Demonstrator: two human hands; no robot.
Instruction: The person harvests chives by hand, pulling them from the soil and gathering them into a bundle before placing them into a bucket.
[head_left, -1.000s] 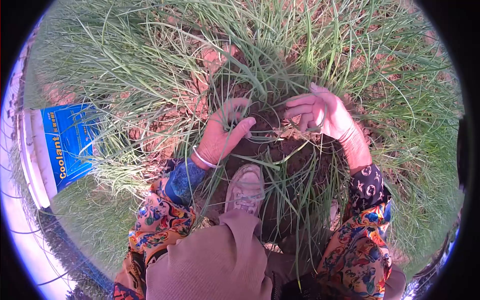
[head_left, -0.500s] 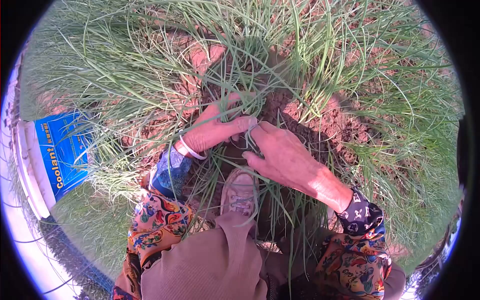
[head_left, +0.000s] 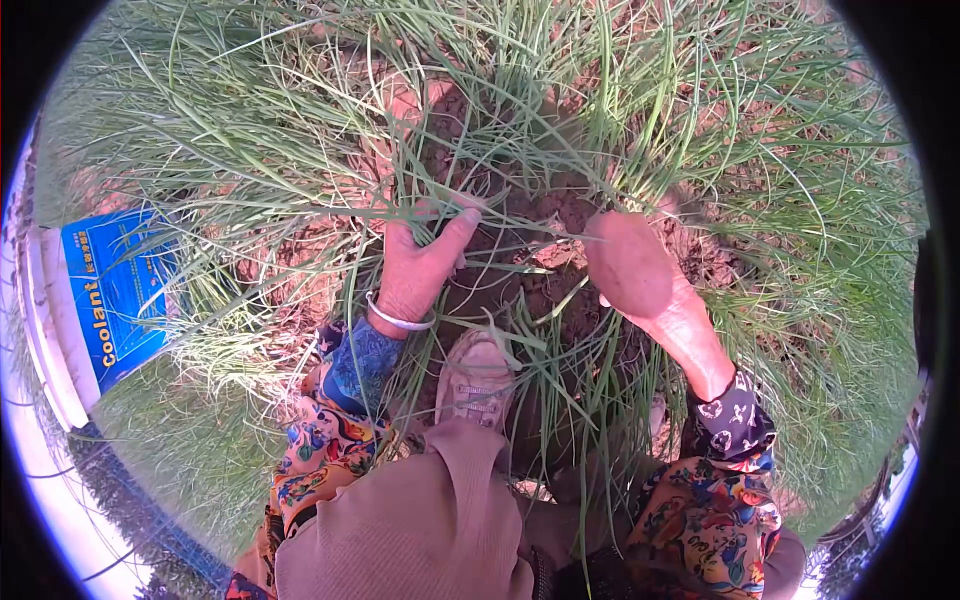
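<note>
My left hand [head_left: 418,270], with a white bangle [head_left: 400,318] at its wrist, is closed on some long, thin green leaves [head_left: 400,212]. Its thumb lies along the top, while its other fingers are mostly hidden by the leaves. My right hand [head_left: 635,265] is to the right, apart from the left, over reddish soil [head_left: 575,215] at the base of a leafy clump [head_left: 640,150]. It is slightly blurred and its fingers point down out of sight, so what they hold cannot be seen.
Dense green clumps [head_left: 820,220] spread around both hands. A white bucket [head_left: 60,340] with a blue "coolant" label [head_left: 118,290] stands at the left. My shoe [head_left: 478,375] is between the arms, with loose leaves [head_left: 545,370] beside it.
My hands were together over the leaves and are now apart. The right hand has moved right towards another clump; the left has shifted slightly and turned more upright. Loose leaves now lie by the shoe tip.
</note>
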